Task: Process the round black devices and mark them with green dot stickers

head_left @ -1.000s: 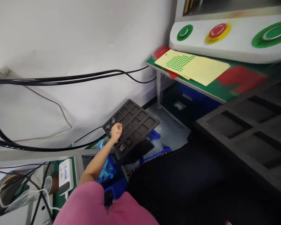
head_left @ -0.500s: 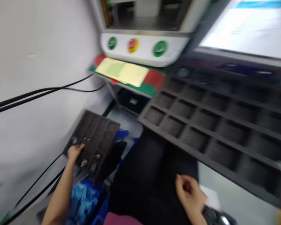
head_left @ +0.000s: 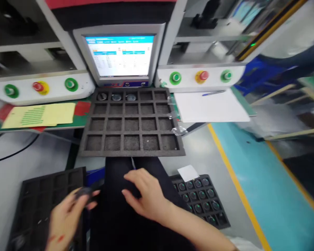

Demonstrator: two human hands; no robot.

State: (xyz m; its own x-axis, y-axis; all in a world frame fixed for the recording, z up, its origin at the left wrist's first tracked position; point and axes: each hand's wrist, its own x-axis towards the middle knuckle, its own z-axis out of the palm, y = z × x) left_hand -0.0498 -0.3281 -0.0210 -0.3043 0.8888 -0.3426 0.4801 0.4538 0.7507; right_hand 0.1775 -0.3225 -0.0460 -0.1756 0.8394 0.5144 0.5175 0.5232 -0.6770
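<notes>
My left hand (head_left: pixel 68 212), low at the left, has its fingers round a small dark round part (head_left: pixel 84 191), blurred by motion. Beneath and beside it is a black foam tray (head_left: pixel 28 195) with a few small pieces. My right hand (head_left: pixel 143 191) hovers over my dark-clothed lap, thumb and fingers apart, nothing between them. In front of both hands lies a large black compartment tray (head_left: pixel 132 153); three round parts (head_left: pixel 116 97) sit in its back row, towards the left.
Behind the large tray stands a lit monitor (head_left: pixel 120 55), with button panels (head_left: pixel 199 78) on both sides. Yellow paper (head_left: pixel 39 115) lies left, white sheets (head_left: pixel 211 106) and a pen right. A filled tray (head_left: pixel 201 198) is low at the right.
The view has swung right, from the low left tray to the monitor. My left hand has come up from that tray with a dark part in it. My right hand's fingers have spread apart.
</notes>
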